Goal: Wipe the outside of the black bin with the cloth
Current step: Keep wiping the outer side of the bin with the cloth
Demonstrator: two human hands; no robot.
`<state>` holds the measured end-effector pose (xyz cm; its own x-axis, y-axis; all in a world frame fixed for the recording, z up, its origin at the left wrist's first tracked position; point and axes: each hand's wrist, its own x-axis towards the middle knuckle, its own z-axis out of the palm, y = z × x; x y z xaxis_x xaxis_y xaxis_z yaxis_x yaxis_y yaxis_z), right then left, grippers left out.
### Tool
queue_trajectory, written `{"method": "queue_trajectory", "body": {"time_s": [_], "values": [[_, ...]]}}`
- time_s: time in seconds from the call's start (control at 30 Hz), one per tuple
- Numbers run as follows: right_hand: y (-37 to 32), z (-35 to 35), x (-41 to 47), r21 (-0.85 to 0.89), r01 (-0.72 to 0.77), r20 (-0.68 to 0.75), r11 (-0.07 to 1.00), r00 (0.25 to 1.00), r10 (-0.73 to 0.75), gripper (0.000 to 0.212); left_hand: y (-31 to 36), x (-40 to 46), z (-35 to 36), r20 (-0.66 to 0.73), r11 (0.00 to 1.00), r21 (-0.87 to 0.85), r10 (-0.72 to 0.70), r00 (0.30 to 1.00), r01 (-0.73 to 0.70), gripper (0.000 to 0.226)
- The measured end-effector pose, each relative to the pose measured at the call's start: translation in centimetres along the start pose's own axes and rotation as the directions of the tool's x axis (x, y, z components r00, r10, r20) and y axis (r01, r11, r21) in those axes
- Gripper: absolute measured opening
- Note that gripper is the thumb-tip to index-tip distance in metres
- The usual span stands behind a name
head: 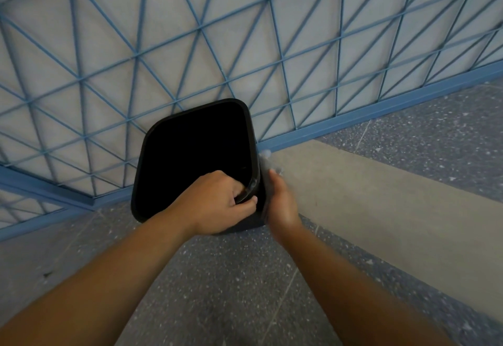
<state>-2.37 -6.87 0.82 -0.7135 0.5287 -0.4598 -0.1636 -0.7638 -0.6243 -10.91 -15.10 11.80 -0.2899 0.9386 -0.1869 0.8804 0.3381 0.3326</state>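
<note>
The black bin (196, 155) stands upright on the speckled grey floor (231, 277), its open mouth facing up and its far side just in front of a pale wall panel crossed by a blue lattice (190, 46). The inside of the bin is dark and nothing in it can be made out. At the bin's near right corner the left hand (217, 201) has its grip clenched on the rim, fingers curled down inside and thumb pressed on the outer face. Just to the right of that corner, the right hand (280, 204) lies flat against the bin's right outer side, fingers pointing away from the person, pressing the cloth (268, 162) to the wall; the hand is blurred, so I cannot tell whether its grip is clenched around the cloth or only pushes on it. The cloth is pale and blurred too, showing only as a light smear beyond the fingertips, along the bin's right side. Right of the bin a plain grey strip (367, 196) runs across the floor. Behind the bin a blue rail (353, 117) edges the foot of the lattice.
</note>
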Motion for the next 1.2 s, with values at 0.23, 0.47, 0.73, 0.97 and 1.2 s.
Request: {"method": "queue_trajectory", "body": {"time_s": [0.23,0.47,0.73,0.97,1.2], "values": [[0.8,0.9,-1.5,0.02,0.105,0.018,0.994,0.994,-0.105,0.05,-0.2,0.1,0.0,0.003,1.0,0.0,0.012,1.0,-0.012,0.05],[-0.5,1.9,-1.7,0.017,0.033,0.019,0.999,0.999,-0.033,0.057,-0.1,0.2,-0.1,0.006,1.0,-0.004,0.014,1.0,-0.014,0.046],[-1.2,1.0,-1.2,-0.046,-0.069,0.037,0.997,0.997,0.071,0.053,0.2,0.0,-0.2,-0.005,1.0,-0.015,-0.019,1.0,0.019,0.046],[-0.2,0.8,-2.3,-0.003,-0.022,0.091,1.0,0.996,0.022,0.053,0.3,0.1,-0.3,0.005,0.999,-0.026,-0.038,0.999,0.038,0.045],[1.9,0.0,-2.5,-0.077,0.055,0.143,0.996,0.989,-0.044,0.044,0.8,0.1,-0.4,0.005,0.999,-0.022,-0.033,0.999,0.033,0.044]]}}
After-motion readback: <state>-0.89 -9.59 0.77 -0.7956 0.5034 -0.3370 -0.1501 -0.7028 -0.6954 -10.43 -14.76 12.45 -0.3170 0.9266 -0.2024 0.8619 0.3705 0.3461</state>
